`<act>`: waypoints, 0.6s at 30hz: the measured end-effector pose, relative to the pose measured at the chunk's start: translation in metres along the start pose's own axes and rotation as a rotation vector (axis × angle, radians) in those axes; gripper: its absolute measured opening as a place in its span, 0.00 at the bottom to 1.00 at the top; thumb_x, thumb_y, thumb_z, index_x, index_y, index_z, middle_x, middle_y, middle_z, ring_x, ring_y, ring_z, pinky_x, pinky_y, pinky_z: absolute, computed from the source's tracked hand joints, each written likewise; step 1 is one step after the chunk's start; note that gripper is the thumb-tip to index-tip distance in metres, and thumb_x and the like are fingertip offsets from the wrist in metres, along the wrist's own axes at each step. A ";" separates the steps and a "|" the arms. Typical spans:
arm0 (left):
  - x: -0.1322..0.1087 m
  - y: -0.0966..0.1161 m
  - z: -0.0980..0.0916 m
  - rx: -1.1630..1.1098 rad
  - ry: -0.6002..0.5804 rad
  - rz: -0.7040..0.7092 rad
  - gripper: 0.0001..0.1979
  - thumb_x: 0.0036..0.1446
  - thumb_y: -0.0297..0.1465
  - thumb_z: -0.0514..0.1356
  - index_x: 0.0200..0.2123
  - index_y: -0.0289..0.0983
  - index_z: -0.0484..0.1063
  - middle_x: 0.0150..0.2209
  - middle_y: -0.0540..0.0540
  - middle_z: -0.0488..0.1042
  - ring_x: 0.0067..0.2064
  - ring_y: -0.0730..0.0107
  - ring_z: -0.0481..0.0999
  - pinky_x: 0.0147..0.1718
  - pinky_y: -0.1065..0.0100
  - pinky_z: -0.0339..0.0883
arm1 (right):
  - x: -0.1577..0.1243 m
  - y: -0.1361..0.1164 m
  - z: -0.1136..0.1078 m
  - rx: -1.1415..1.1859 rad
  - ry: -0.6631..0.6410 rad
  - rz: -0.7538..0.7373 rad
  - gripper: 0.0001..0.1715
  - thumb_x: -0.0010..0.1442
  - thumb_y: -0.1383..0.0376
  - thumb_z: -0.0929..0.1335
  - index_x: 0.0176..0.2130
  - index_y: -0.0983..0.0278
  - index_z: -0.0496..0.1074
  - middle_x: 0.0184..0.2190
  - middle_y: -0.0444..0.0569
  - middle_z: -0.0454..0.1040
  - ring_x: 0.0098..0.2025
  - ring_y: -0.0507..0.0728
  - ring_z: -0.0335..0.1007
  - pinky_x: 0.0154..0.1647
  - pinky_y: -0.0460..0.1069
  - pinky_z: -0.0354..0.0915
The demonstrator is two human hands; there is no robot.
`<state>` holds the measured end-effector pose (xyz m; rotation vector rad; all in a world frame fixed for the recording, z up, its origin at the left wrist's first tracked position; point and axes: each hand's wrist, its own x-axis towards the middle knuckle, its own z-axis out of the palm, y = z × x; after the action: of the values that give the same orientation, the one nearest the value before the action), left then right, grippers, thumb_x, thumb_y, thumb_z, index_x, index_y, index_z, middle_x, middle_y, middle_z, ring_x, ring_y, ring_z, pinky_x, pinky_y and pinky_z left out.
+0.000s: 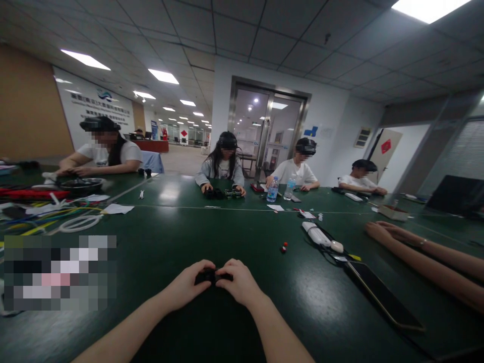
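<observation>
In the head view, a small black object (210, 276) rests at the green table (159, 252) surface, right in front of me. My left hand (189, 286) grips its left side, thumb below and fingers curled over the top. From the opposite side my right hand (240, 283) pinches it between thumb and fingers, and both sets of fingertips nearly meet. The fingers cover much of the object, and it is too dark to tell its kind. A tiny red and dark item (283, 248) lies apart from my hands, ahead and to the right.
To the right lie a white power strip (315, 234), a phone (381, 295) and a neighbour's forearms (427, 257). Cables (81, 223) and papers clutter the left. Water bottles (272, 190) stand farther back, where several people sit.
</observation>
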<state>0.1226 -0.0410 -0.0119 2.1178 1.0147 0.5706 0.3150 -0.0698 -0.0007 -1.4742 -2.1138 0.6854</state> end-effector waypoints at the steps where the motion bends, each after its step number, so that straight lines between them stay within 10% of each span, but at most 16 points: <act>1: 0.000 0.000 -0.001 0.005 -0.005 0.005 0.17 0.51 0.35 0.54 0.46 0.44 0.63 0.47 0.51 0.67 0.49 0.67 0.66 0.50 0.61 0.59 | 0.000 0.001 0.000 0.015 -0.003 0.009 0.12 0.51 0.60 0.66 0.39 0.54 0.71 0.39 0.42 0.65 0.43 0.54 0.59 0.42 0.49 0.57; 13: -0.002 0.003 -0.002 0.265 -0.067 0.122 0.17 0.55 0.33 0.50 0.46 0.54 0.66 0.55 0.54 0.59 0.55 0.63 0.59 0.53 0.59 0.55 | 0.002 0.011 0.002 0.158 0.042 0.009 0.14 0.50 0.61 0.67 0.39 0.54 0.72 0.37 0.44 0.64 0.37 0.52 0.62 0.37 0.46 0.60; 18: -0.002 -0.030 -0.033 0.456 0.144 0.000 0.17 0.54 0.33 0.49 0.46 0.50 0.68 0.51 0.50 0.63 0.52 0.63 0.63 0.52 0.63 0.56 | 0.002 0.026 -0.002 0.278 0.136 0.109 0.19 0.50 0.61 0.66 0.44 0.57 0.69 0.38 0.44 0.66 0.36 0.52 0.63 0.37 0.47 0.61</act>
<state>0.0856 -0.0159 -0.0129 2.4977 1.3252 0.5346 0.3335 -0.0597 -0.0156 -1.4448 -1.7663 0.8555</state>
